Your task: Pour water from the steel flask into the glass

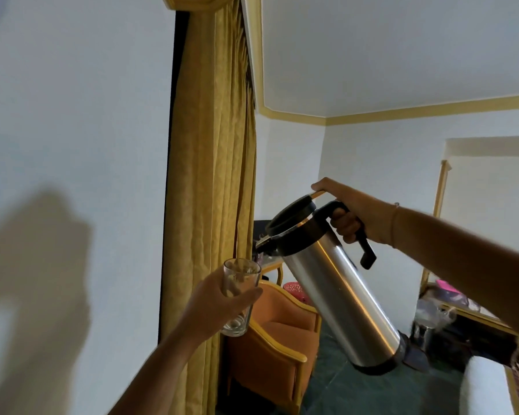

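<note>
Curtain: one gold curtain (213, 175), 12 o'clock of the glass.
Armchair: one orange armchair (282, 333), 5 o'clock of the glass.
Flask: one steel flask (339, 292), tilted, spout toward 10 o'clock, above the glass rim.
Hands: two; right hand (357, 217) clenched on the flask's black handle, left hand (219, 304) wrapped around the glass.
Glass: one clear glass (237, 295), roughly upright, 8 o'clock of the flask.

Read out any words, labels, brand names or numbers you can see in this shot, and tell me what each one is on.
There is no readable text.
Steel flask, held tilted by the right hand: bare brushed metal and black plastic, no label or brand showing.
Glass in the left hand: plain, no print.
Cluttered items on the side table at right: too small and blurred to tell whether any carry writing.
</note>
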A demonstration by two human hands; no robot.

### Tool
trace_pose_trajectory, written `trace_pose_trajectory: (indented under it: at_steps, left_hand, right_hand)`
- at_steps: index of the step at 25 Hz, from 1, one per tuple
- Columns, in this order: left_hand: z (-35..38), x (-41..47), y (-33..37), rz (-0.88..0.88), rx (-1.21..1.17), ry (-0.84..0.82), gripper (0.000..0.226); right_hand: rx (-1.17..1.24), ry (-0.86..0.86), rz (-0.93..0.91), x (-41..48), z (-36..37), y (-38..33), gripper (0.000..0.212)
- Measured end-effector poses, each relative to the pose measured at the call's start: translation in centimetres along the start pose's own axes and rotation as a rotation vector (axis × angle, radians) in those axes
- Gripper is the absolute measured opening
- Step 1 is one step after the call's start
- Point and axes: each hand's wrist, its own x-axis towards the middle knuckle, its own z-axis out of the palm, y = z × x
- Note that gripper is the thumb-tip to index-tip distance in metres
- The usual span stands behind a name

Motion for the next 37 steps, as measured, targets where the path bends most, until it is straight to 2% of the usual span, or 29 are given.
trace_pose_trajectory:
  at_steps: [5, 11, 20, 32, 37]
  left_hand:
    - [0.2, -0.8, 0.7, 0.012, 0.036, -0.049, 0.076]
    - [0.1, -1.4, 0.3, -0.015, 0.015, -0.055, 0.075]
    - [0.4, -1.3, 0.6, 0.050, 0.029, -0.066, 0.067]
    - [1.0, -1.8, 0.0, 0.018, 0.006, -0.062, 0.077]
    - [1.6, -2.0, 0.3, 0.044, -0.020, -0.088, 0.069]
  right_hand:
    - [-0.167, -0.022, -0.044, 0.0, 0.9, -1.0, 0.058]
    - [-0.464, -0.081, -0.060, 0.3, 2.9, -3.4, 0.063]
    - [-0.688, -0.090, -0.127, -0.5, 5.1, -6.3, 0.060]
    - [-0.814, -0.120, -0.098, 0.1, 6.5, -6.6, 0.062]
    - [-0.856, -0.140, -0.110, 0.3, 6.4, -7.0, 0.060]
